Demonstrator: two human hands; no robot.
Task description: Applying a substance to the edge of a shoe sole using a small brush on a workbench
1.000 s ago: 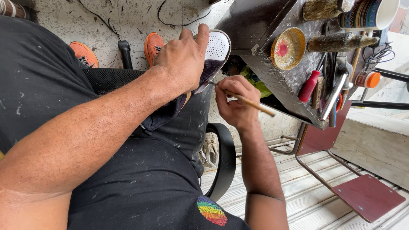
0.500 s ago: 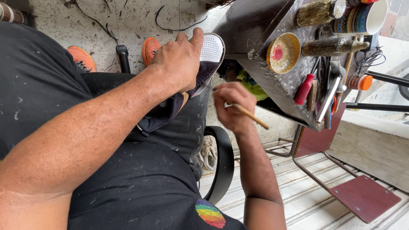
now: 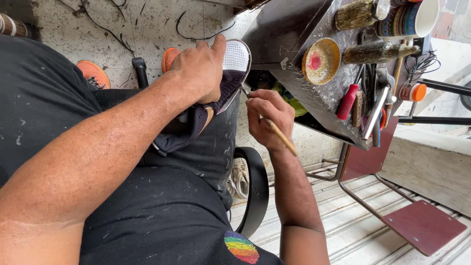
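Observation:
My left hand [image 3: 198, 68] grips a dark shoe [image 3: 206, 115] by its toe end and holds it on my lap, its white sole [image 3: 236, 56] turned outward. A thin brush with a wooden handle [image 3: 279, 135] is pinched in my right hand [image 3: 267, 115]. The brush tip touches the edge where the sole meets the upper. My black, paint-flecked trousers [image 3: 147, 206] fill the lower left.
A dark metal work table [image 3: 294, 29] stands at upper right with a round glue tin [image 3: 321, 61], bristle brushes, a red-handled tool [image 3: 347, 101], metal tools and a patterned mug [image 3: 409, 18]. An orange shoe [image 3: 93, 73] lies on the concrete floor. A black chair armrest [image 3: 255, 191] curves beside my leg.
My right hand has moved closer to the shoe, and the brush tip now touches the sole's edge. The left hand keeps its hold on the shoe.

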